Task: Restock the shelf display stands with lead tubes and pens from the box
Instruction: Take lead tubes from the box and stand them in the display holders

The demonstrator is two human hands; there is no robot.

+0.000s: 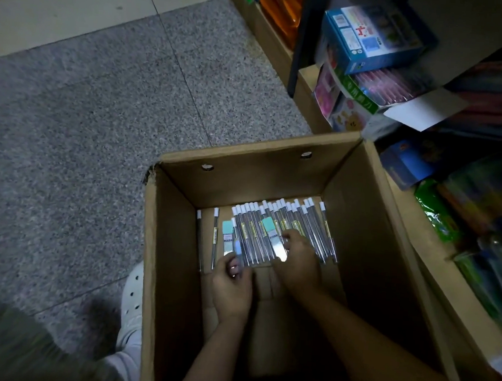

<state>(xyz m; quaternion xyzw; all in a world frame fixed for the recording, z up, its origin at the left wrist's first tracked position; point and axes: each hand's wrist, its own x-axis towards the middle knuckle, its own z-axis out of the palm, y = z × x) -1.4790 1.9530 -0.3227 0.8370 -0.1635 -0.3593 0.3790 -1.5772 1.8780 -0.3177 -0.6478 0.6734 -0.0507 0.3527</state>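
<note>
Inside the cardboard box (370, 217): left hand (231, 291) pinches a lead tube (238, 251) (blue-capped); right hand (298, 261) fingers curled round tubes (283, 226) at the box's far wall.

Shelf goods (479, 208) blurred; pen (282, 232) labels unreadable.
</note>
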